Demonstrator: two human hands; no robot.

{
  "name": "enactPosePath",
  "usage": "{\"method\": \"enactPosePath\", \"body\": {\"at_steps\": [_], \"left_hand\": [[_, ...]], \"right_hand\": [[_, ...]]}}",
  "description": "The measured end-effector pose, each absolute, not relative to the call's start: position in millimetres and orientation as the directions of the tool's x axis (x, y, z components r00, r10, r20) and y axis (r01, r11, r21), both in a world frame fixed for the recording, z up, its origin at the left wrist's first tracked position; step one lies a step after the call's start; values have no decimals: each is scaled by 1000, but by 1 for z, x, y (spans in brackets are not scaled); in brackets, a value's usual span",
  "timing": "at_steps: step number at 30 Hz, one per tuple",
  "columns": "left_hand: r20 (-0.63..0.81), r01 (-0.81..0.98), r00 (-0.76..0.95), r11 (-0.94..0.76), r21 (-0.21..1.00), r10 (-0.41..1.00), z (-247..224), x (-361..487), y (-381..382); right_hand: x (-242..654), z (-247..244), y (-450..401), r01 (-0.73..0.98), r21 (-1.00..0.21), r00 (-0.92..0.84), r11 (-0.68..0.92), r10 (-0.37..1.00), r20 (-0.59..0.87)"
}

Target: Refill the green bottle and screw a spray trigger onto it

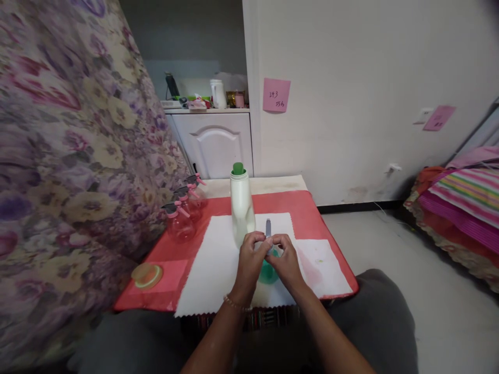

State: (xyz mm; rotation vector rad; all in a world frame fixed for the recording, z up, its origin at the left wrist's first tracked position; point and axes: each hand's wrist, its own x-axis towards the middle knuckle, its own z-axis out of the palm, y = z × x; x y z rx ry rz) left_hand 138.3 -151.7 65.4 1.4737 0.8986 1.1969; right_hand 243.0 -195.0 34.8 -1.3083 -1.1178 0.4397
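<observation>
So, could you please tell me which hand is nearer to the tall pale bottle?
Left. The left hand is by the lower right of the tall pale bottle; the right hand is farther right, at the top of the green bottle.

A pink note (276, 95) is stuck to the pale wall (351, 104) behind the red-covered worktop (304, 215). A floral curtain (78, 145) hangs on the left, beside a white cabinet (218, 148) with a shaded recess (191, 31) above. Dark skirting (351, 207) edges the grey floor (366, 239), and striped cloth (471, 189) lies piled on the right.
</observation>
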Motion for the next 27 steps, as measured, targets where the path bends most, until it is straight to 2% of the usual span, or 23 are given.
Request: {"method": "enactPosePath", "body": {"at_steps": [6, 12, 18, 23, 27], "left_hand": [[210, -57, 241, -202, 978, 948, 66, 138, -152], [205, -53, 244, -198, 979, 948, 66, 138, -151], [195, -46, 252, -189, 981, 948, 66, 137, -151], [199, -49, 247, -193, 980, 948, 66, 137, -150], [204, -52, 243, -197, 979, 948, 67, 137, -151]], "right_hand": [[244, 38, -198, 288, -896, 334, 338, 841, 425], [241, 34, -193, 278, -919, 464, 281, 798, 385], [240, 37, -199, 253, -908, 380, 335, 828, 412], [237, 37, -198, 252, -921, 476, 298, 790, 386], [238, 40, -200, 252, -907, 390, 339, 822, 415]]}}
